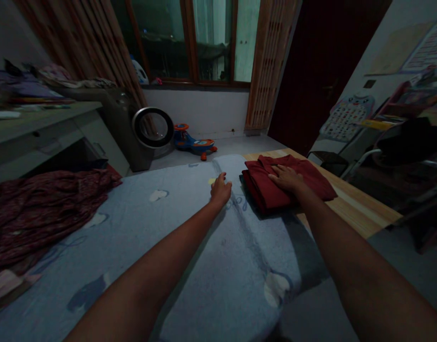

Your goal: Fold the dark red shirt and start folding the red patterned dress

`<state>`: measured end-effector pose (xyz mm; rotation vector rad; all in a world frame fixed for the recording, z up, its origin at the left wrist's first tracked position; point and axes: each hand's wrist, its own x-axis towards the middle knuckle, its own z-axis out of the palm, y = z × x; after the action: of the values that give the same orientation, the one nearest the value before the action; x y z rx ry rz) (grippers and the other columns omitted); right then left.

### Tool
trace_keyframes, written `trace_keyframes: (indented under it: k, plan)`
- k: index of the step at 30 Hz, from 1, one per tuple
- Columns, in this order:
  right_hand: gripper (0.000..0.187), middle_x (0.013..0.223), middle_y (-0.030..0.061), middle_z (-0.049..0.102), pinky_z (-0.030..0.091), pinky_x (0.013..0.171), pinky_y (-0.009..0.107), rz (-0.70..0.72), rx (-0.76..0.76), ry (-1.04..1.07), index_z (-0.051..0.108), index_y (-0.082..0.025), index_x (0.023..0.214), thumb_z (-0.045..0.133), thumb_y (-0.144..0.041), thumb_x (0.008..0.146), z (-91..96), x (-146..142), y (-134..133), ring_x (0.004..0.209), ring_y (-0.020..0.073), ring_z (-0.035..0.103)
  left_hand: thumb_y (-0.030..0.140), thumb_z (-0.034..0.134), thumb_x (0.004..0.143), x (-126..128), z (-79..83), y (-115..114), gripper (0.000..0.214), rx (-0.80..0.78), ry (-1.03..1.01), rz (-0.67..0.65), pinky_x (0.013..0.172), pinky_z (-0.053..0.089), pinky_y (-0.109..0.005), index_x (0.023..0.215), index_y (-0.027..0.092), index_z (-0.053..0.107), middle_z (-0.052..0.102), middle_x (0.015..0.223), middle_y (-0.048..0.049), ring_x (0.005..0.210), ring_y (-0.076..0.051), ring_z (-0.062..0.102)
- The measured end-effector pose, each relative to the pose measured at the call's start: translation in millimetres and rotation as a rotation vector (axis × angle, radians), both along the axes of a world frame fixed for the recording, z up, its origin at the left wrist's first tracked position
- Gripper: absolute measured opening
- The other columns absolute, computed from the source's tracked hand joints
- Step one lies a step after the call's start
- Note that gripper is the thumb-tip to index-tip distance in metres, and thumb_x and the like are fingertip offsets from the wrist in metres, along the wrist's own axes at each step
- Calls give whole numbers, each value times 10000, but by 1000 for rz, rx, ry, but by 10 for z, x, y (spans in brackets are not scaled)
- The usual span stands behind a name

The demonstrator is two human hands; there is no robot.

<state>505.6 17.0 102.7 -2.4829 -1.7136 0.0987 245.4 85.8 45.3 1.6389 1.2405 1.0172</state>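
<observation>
A folded red shirt [314, 173], its collar towards the back, lies on top of a stack of folded clothes, with a dark green edge showing beneath. My right hand [287, 178] rests flat on this shirt, fingers spread. To the left of the stack, my left hand [221, 190] hovers over or touches the light blue bed cover [182, 223]; which of the two I cannot tell. Its fingers are loosely bent and apart, with nothing visible in them.
Under the stack runs a pale wooden board [360, 213] along the bed's right side. A crumpled dark red patterned cloth [43, 204] lies at the left. Beyond the bed stand a washing machine with its round door [153, 127] open and a blue-orange ride-on toy [193, 142]. A chair [364, 161] is at right.
</observation>
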Motion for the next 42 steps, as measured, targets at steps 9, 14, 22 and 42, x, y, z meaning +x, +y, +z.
trace_keyframes:
  k: [9, 14, 22, 42]
  plan:
    - [647, 1582, 82, 324, 231, 1038, 750, 4, -25, -93, 393, -318, 1480, 286, -640, 929, 97, -37, -33, 1407, 412, 292, 371, 432, 922, -1691, -357, -673, 541, 135, 585, 60, 1113, 276, -503, 1441, 224, 400, 505, 1433, -107, 1308, -306, 417]
    - [571, 1514, 170, 394, 210, 1038, 709, -3, 281, -291, 517, -212, 1374, 495, -501, 882, 352, -392, -88, 1366, 437, 308, 381, 398, 950, -2595, -510, -911, 622, 139, 898, 194, 1151, 177, -575, 1515, 165, 256, 481, 1455, -156, 1356, -295, 388]
    - [462, 1443, 154, 483, 378, 1048, 421, 473, 355, 53, 561, -171, 1316, 553, -323, 880, -249, -2413, -80, 1297, 277, 461, 387, 376, 980, -3136, -715, -1050, 473, 186, 1075, 225, 1143, 244, -570, 1395, 178, 465, 442, 1503, -143, 1408, -291, 354]
    - [357, 1380, 123, 546, 283, 1092, 421, 592, 246, 72, 606, -186, 1236, 497, -315, 921, -1261, -3675, -20, 1282, 267, 460, 377, 485, 941, -3061, -682, -1118, 434, 245, 976, 295, 1156, 260, -513, 1342, 214, 508, 496, 1454, -85, 1383, -283, 365]
